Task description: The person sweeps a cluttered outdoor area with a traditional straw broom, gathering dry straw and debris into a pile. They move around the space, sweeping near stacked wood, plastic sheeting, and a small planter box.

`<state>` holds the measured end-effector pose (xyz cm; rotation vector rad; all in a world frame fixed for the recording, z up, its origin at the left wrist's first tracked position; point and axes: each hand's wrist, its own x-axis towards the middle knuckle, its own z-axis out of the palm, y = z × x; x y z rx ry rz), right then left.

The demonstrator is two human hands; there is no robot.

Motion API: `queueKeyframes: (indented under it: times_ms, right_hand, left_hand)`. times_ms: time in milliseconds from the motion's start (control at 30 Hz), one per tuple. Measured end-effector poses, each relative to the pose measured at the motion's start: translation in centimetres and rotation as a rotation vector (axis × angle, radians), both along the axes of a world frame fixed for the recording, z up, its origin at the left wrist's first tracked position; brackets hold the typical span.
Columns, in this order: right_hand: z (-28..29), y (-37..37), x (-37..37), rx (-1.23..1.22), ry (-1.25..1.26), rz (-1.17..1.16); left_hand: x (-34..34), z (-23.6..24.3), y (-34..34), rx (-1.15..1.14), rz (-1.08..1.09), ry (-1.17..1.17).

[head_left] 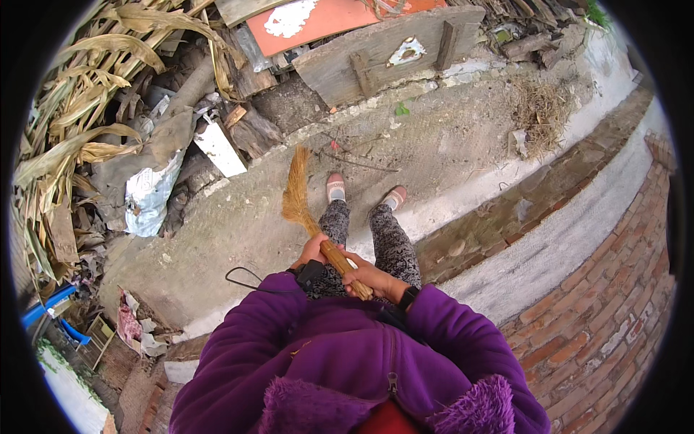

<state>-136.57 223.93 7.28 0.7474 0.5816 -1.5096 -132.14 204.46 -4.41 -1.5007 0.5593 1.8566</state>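
We see a straw-coloured broom with a fanned brush of fine bristles (pixel 296 194) slanting across the front of the body, its brush toward the upper left. The left hand (pixel 311 250) has its fingers wrapped around the handle below the brush; the right hand (pixel 367 277) is clenched around the same handle farther down, with the butt end poking out past it. We cannot tell whether the bristles touch the rough grey concrete strip (pixel 217 242) beneath them.

Two pink shoes (pixel 335 186) stand on the concrete to the right of the brush. Past their toes we find a thin dark twig (pixel 365 166) lying on the ground, and beyond it a small green leaf (pixel 403 109). Farther right, a loose heap of dry brown straw (pixel 542 116) sits on the strip near its whitish border.

Along the far edge we see a weathered grey wooden board with two crosspieces (pixel 390 56), and behind it a flat orange panel with a white patch (pixel 311 27). To the left, long curling tan dried leaves (pixel 94 72) pile up over rubbish, among it a crumpled white-and-blue plastic bag (pixel 150 197) and a flat white slab (pixel 220 148) close to the concrete's edge. On our right, a surface of red bricks (pixel 593 318) curves away.
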Motion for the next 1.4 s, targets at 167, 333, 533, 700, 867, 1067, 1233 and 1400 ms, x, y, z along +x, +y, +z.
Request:
queueKeyframes:
  times_ms: [167, 333, 533, 700, 867, 1067, 1233, 1400]
  right_hand:
    - [-7.7, -0.9, -1.6, 0.037, 0.114, 0.131]
    - [-9.6, 5.0, -1.5, 0.228, 0.147, -0.050]
    - [-5.8, 14.9, 0.9, 0.371, 0.100, -0.361]
    - [-2.6, 18.1, 5.2, 0.693, 0.500, -0.199]
    - [-2.0, 19.4, 7.1, 0.726, 0.434, 0.004]
    - [-7.5, 18.8, 3.7, 0.471, 0.251, -0.140]
    - [-8.1, 26.2, 0.1, 0.540, 0.165, -0.330]
    - [-6.5, 32.1, -3.5, 0.767, 0.289, -0.466]
  left_hand:
    - [0.2, -4.1, 1.8, -0.038, -0.022, -0.035]
    - [-2.2, -7.7, 8.9, -0.037, -0.418, 0.080]
    - [-3.4, -6.6, 21.2, 0.210, -0.409, 0.052]
    - [-3.0, -2.1, 27.1, 0.125, -0.456, 0.344]
    - [-3.1, 0.7, 24.4, 0.358, -0.615, 0.141]
    - [-3.8, -2.2, 23.3, 0.239, -0.590, -0.033]
    - [-7.4, -4.6, 29.9, 0.334, -0.594, 0.126]
    - [-12.8, -3.4, 37.9, 0.485, -0.815, 0.420]
